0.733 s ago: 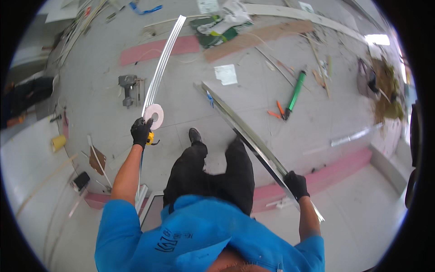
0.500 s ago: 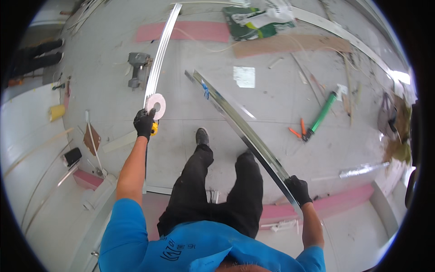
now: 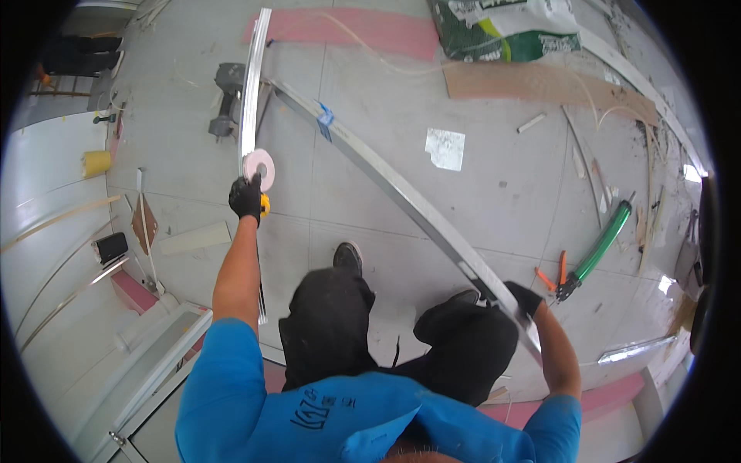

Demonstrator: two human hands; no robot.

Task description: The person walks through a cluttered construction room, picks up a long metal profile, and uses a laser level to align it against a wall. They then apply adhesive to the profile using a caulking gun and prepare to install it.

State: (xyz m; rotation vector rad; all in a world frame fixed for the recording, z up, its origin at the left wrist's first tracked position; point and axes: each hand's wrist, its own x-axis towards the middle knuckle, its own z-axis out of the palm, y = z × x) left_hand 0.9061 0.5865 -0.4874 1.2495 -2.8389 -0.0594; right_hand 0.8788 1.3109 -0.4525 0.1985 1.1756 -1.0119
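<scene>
My left hand (image 3: 246,197), in a black glove, is closed round a long, ribbed silver metal strip (image 3: 251,100) that points away from me. The same hand also grips a whitish-pink roll of tape (image 3: 267,166), and a yellow tape measure (image 3: 265,206) shows beside its fingers. On the right, my gloved right hand (image 3: 526,299) is wrapped round the near end of a long metal profile (image 3: 401,197). This profile slants across the floor to the far left, with a blue band (image 3: 325,122) round it near its far end.
A grey nail gun (image 3: 225,104) lies beyond the silver strip. To the right is a green caulking gun (image 3: 606,239) with orange handles. Farther off lie a pink board (image 3: 370,31), a brown board (image 3: 548,91) and a green-and-white bag (image 3: 502,35). Another person's legs (image 3: 77,54) show far left.
The right-hand profile has swung so its far end now lies farther left, near the nail gun. My right hand has shifted slightly right and up. The left hand keeps its hold.
</scene>
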